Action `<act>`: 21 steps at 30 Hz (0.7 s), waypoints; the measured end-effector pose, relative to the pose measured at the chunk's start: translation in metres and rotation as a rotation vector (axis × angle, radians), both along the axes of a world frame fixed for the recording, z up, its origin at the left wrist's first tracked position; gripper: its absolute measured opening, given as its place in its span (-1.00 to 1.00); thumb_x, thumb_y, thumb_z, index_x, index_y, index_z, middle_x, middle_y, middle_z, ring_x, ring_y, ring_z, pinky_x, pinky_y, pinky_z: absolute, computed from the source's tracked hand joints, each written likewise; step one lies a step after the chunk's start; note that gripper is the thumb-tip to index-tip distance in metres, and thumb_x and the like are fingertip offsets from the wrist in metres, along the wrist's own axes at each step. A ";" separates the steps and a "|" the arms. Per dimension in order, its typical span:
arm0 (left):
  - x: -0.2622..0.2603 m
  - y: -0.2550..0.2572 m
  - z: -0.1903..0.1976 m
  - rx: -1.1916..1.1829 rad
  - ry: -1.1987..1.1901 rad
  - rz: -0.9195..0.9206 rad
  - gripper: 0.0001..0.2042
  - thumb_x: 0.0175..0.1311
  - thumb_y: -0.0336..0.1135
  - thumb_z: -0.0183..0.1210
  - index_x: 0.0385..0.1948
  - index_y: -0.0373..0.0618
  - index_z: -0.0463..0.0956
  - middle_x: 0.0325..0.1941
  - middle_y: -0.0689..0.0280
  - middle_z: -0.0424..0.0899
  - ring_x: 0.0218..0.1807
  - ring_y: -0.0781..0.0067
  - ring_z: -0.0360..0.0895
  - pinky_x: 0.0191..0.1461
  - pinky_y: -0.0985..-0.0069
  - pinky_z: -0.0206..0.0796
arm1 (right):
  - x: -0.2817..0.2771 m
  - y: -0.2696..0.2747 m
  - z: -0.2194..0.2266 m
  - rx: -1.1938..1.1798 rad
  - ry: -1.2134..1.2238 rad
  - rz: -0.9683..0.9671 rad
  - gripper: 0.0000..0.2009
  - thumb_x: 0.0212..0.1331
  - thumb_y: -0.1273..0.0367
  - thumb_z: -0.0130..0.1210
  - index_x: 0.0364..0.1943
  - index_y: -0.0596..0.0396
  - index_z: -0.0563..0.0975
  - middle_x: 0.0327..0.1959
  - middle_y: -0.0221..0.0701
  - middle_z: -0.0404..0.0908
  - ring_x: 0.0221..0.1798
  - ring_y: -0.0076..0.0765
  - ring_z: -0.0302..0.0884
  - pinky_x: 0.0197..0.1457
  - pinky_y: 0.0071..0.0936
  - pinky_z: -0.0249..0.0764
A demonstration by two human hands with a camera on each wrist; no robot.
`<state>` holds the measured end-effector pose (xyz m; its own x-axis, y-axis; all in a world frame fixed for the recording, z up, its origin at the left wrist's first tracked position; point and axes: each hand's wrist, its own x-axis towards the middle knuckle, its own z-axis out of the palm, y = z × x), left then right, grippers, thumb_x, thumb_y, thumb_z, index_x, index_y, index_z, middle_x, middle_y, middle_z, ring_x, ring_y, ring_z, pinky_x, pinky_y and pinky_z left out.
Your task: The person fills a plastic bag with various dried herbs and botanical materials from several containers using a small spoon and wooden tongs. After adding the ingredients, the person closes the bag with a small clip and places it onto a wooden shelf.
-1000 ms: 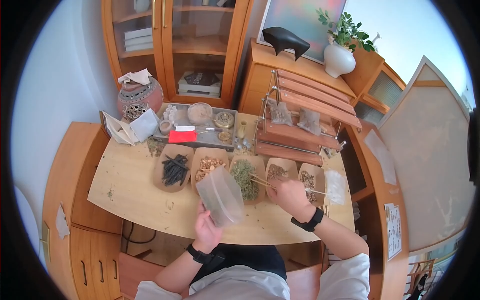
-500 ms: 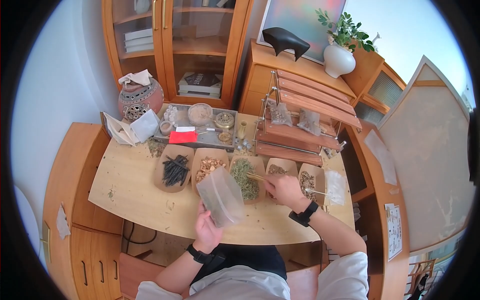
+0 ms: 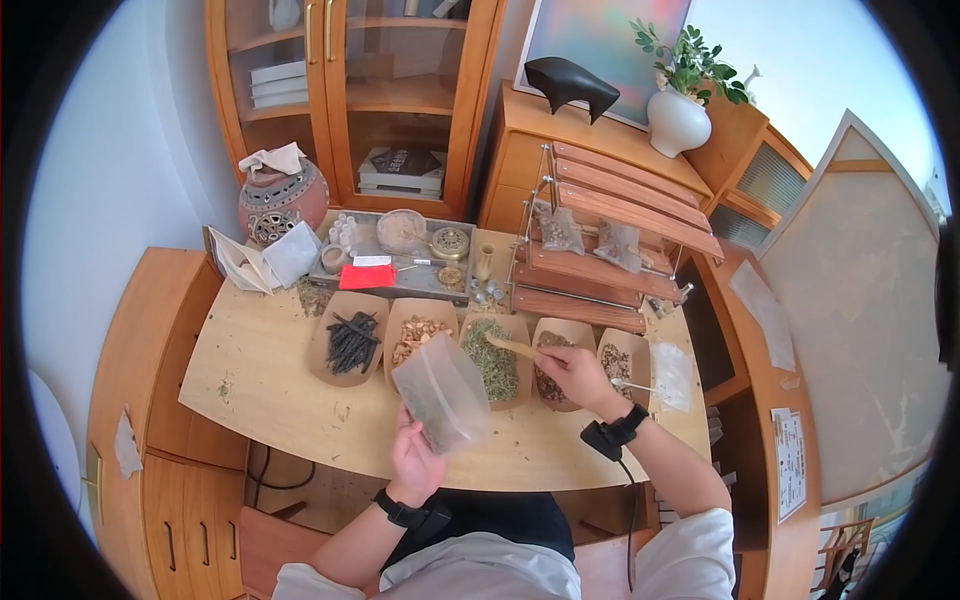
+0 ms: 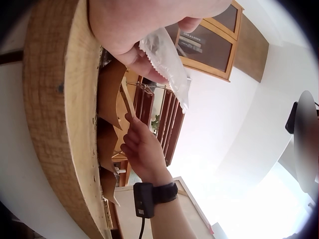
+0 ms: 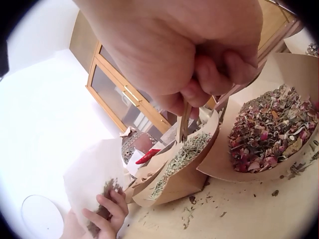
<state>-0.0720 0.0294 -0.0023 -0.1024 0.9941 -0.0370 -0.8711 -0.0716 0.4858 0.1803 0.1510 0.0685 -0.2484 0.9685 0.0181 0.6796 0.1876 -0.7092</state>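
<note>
My left hand (image 3: 414, 458) holds a translucent plastic bag (image 3: 440, 390) upright near the table's front edge. Some dried herb (image 5: 102, 211) shows low in that bag in the right wrist view. Wooden tongs (image 3: 512, 347) are pinched in my right hand (image 3: 582, 380), their tips pointing left over a paper tray of dried green herb (image 3: 488, 362). In the left wrist view the tongs (image 4: 127, 97) slant above the trays, the thumb and fingers of the right hand (image 4: 144, 152) at their rear end. Below that hand sits a tray of reddish petal mix (image 5: 269, 134).
Left of the green herb stand trays of dark strips (image 3: 350, 342) and orange-brown chips (image 3: 418, 328). At right, a white spoon (image 3: 632, 385) lies by brown bits (image 3: 615, 360), beside a clear bag (image 3: 672, 375). Behind are a wooden rack (image 3: 610, 195) and a red packet (image 3: 367, 276).
The tongs' prongs looked apart in the green herb a second ago; now the tongs are turned and look like one strip, tips slightly farther left and back. My left hand and the bag stay put.
</note>
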 end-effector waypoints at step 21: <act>-0.001 0.000 -0.003 -0.014 0.007 -0.023 -0.38 0.26 -0.23 -0.02 0.41 -0.05 0.14 0.44 0.22 0.31 0.49 0.15 0.24 0.53 0.07 0.09 | -0.032 -0.062 0.072 -0.195 0.117 0.075 -0.69 0.35 0.26 0.19 -0.03 0.24 0.64 -0.50 -0.34 0.59 -0.45 -0.62 0.40 -0.33 -0.55 0.42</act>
